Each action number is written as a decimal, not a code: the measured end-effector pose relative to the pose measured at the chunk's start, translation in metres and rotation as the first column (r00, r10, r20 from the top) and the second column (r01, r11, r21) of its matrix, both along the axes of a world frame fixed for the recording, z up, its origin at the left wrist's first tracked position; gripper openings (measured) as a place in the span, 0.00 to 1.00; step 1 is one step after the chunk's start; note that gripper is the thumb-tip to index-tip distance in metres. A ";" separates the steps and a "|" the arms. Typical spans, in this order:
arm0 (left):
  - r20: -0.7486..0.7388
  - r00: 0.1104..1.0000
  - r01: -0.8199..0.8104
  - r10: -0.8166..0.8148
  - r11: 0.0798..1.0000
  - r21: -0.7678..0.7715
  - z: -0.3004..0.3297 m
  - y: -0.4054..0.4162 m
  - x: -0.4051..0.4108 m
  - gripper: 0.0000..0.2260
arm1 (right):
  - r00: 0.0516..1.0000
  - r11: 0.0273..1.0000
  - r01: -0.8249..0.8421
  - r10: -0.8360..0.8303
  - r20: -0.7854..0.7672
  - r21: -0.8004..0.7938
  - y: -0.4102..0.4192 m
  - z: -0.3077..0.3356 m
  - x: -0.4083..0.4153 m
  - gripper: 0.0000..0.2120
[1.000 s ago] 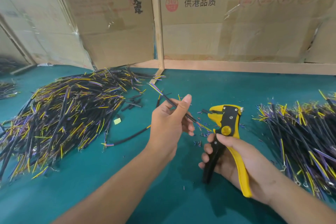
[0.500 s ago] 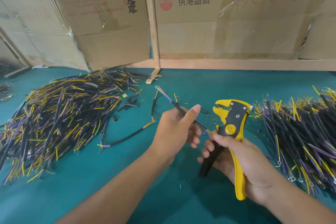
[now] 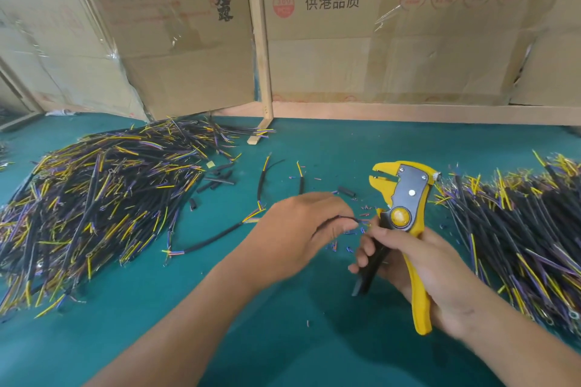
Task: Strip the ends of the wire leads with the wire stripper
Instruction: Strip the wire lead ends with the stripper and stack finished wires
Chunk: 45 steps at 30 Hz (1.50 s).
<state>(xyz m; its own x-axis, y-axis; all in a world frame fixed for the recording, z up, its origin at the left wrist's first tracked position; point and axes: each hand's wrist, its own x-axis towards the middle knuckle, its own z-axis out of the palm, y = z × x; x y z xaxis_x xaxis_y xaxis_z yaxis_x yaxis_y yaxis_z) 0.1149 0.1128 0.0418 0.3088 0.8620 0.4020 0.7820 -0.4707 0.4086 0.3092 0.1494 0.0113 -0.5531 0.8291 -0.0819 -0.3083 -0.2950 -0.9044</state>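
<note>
My left hand (image 3: pixel 298 229) is turned palm down over the green mat and pinches a thin black wire lead (image 3: pixel 334 219). The lead arcs over my fingers, and its coloured ends point right toward the tool. My right hand (image 3: pixel 421 264) grips the handles of the yellow and black wire stripper (image 3: pixel 401 198). The stripper stands upright, its jaws at the top facing left, above and clear of the lead's end. Nothing sits in the jaws.
A big pile of black leads with yellow and purple ends (image 3: pixel 94 201) lies at the left, a second pile (image 3: pixel 522 229) at the right. Loose leads (image 3: pixel 207 240) and insulation scraps (image 3: pixel 347 240) litter the mat between them. Cardboard boxes (image 3: pixel 377 41) wall the back.
My left hand has rolled palm down and dropped toward the mat, so the lead no longer points up to the left. The lead's end has left the stripper jaws.
</note>
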 end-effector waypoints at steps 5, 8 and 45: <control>0.291 0.955 -0.010 0.047 0.992 -0.126 -0.007 0.001 0.014 0.08 | 0.995 0.996 0.068 -0.072 -0.069 -0.065 0.002 0.002 0.000 0.11; 0.412 0.911 0.056 0.037 0.976 -0.212 -0.010 0.000 0.022 0.08 | 0.995 0.996 0.077 -0.079 -0.057 -0.036 0.001 0.001 -0.001 0.10; 0.564 0.826 0.135 0.020 0.964 -0.231 -0.015 -0.001 0.027 0.06 | 0.992 0.994 0.105 -0.105 -0.065 -0.008 -0.004 0.006 -0.001 0.08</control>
<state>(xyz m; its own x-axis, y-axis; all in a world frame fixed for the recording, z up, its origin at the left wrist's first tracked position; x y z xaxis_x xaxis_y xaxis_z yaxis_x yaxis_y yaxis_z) 0.1423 0.1123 0.0272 0.1506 0.9439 0.2939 0.3584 -0.3292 0.8736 0.3078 0.1459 0.0172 -0.4676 0.8824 -0.0524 -0.3958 -0.2620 -0.8802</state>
